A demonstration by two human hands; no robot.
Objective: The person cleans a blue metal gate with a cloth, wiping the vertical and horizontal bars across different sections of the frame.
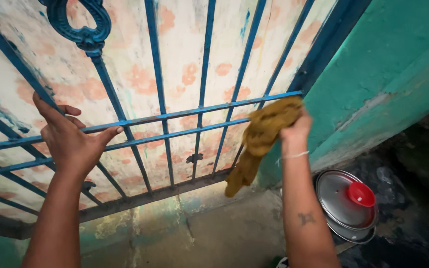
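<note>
A blue metal gate [202, 106] with vertical bars and two horizontal rails fills the upper view, backed by a worn panel with faded orange flowers. My left hand [69, 139] rests against the rails at the left, fingers spread over the bars. My right hand [295, 130] presses a mustard-yellow cloth [261, 136] against the rails near the gate's right edge. The cloth's loose end hangs down toward the bottom rail.
A green painted wall [393, 74] stands to the right of the gate. On the dark ground at the lower right lies a round steel lid [336, 198] with a red knob [362, 194]. A concrete floor [224, 233] runs below the gate.
</note>
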